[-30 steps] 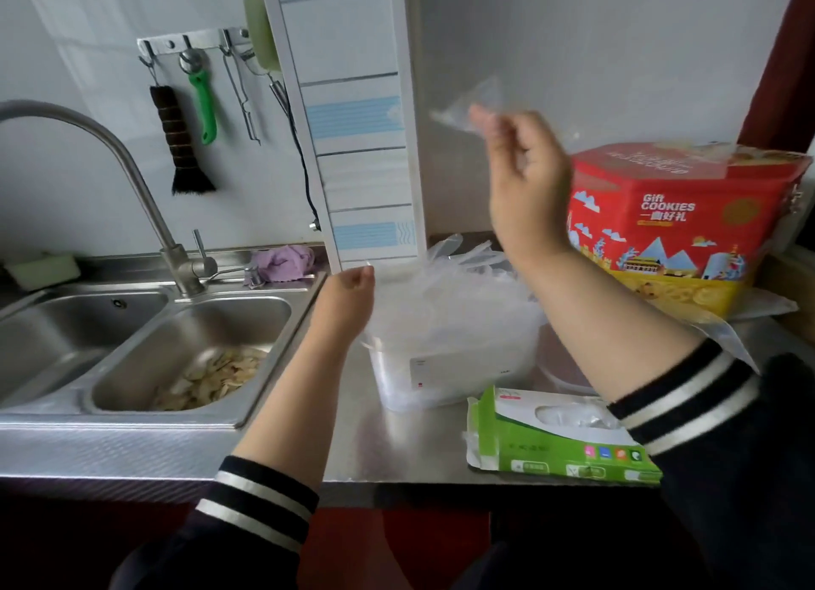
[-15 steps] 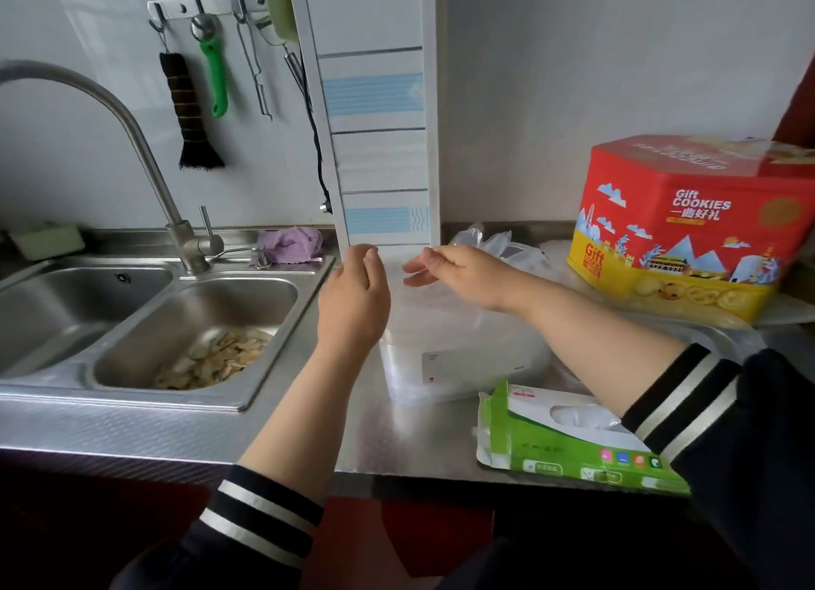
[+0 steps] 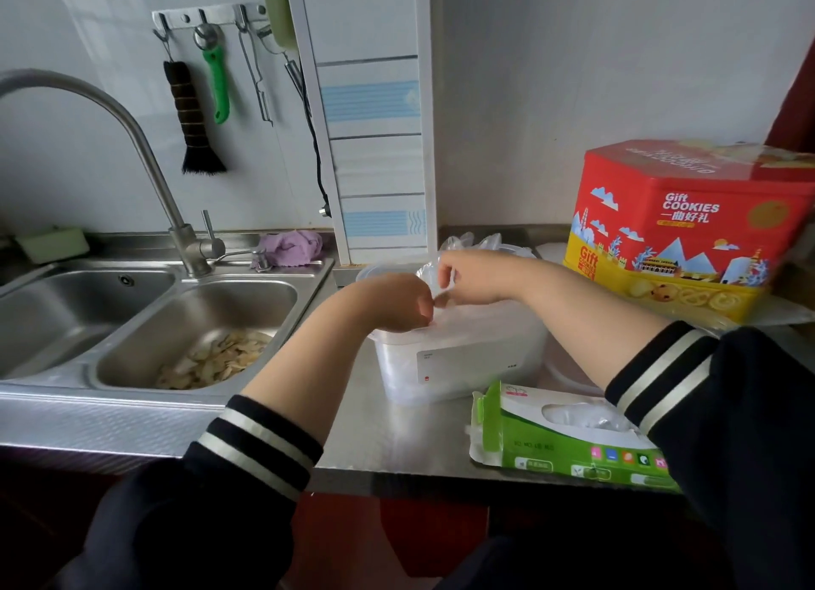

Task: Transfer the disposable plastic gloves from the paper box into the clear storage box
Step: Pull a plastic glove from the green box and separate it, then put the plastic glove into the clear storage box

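The clear storage box (image 3: 463, 364) stands on the steel counter, with thin plastic gloves (image 3: 467, 314) lying in its open top. Over the box, my left hand (image 3: 397, 303) is curled and meets my right hand (image 3: 472, 278), and both pinch a clear glove (image 3: 430, 276) between them. The green and white paper box (image 3: 569, 439) lies at the counter's front edge, right of the storage box. More gloves show through the paper box's oval opening (image 3: 582, 417). My right sleeve covers its right end.
A double steel sink (image 3: 132, 325) with peelings in the near basin and a tall tap (image 3: 145, 148) sits to the left. A red cookie tin (image 3: 688, 223) stands at the back right. Brush and tools hang on wall hooks (image 3: 198, 104). A purple cloth (image 3: 291, 247) lies behind the sink.
My right hand came down from head height with the glove to the top of the storage box. My left hand moved right to meet it, and both now pinch the glove.
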`<move>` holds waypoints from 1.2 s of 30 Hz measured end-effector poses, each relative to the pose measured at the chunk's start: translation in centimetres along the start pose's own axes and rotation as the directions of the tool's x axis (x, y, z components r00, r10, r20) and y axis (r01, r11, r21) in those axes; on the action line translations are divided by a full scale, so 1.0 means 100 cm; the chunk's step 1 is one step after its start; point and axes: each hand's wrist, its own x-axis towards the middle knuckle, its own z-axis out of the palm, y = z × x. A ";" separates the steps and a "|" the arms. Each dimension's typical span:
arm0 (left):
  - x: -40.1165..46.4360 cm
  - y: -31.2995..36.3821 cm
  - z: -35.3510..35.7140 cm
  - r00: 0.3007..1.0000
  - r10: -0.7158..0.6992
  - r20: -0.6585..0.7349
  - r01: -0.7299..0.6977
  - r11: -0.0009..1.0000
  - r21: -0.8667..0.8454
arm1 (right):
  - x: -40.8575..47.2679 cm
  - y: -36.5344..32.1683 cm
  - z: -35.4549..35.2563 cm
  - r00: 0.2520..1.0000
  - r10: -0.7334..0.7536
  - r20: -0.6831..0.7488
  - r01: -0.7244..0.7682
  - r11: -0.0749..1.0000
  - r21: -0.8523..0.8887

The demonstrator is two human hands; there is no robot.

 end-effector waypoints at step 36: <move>-0.021 0.026 0.005 0.656 -0.064 -0.752 -0.186 0.952 -0.243 | -0.111 0.056 -0.005 0.819 0.052 -0.572 0.281 0.832 0.478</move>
